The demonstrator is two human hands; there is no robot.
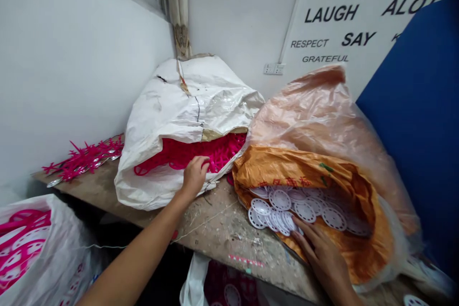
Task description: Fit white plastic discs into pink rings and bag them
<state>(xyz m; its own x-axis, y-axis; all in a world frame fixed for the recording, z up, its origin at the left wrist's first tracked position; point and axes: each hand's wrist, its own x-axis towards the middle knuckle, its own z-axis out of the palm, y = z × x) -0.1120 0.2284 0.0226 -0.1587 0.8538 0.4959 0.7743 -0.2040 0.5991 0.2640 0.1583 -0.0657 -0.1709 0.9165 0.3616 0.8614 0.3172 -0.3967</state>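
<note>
My left hand point(195, 173) is at the mouth of a white woven sack point(154, 105), over bright pink plastic pieces point(224, 150) inside it. Its fingers are curled with the tips close together; whatever they hold is hidden. Lower right, my right hand point(321, 251) reaches to the lip of an orange sack point(283, 162) full of white round plastic discs point(304, 210) with perforated rims. Its fingertips close on the edge of a disc at the end of an overlapping row. The thumb is mostly hidden.
Both sacks lie on a worn table point(211, 217) against the wall. Pink spiky pieces point(89, 158) are heaped at its left end. A white bag point(68, 244) of pink parts stands lower left; another bag point(195, 277) sits below the front edge. A blue panel point(416, 119) rises at right.
</note>
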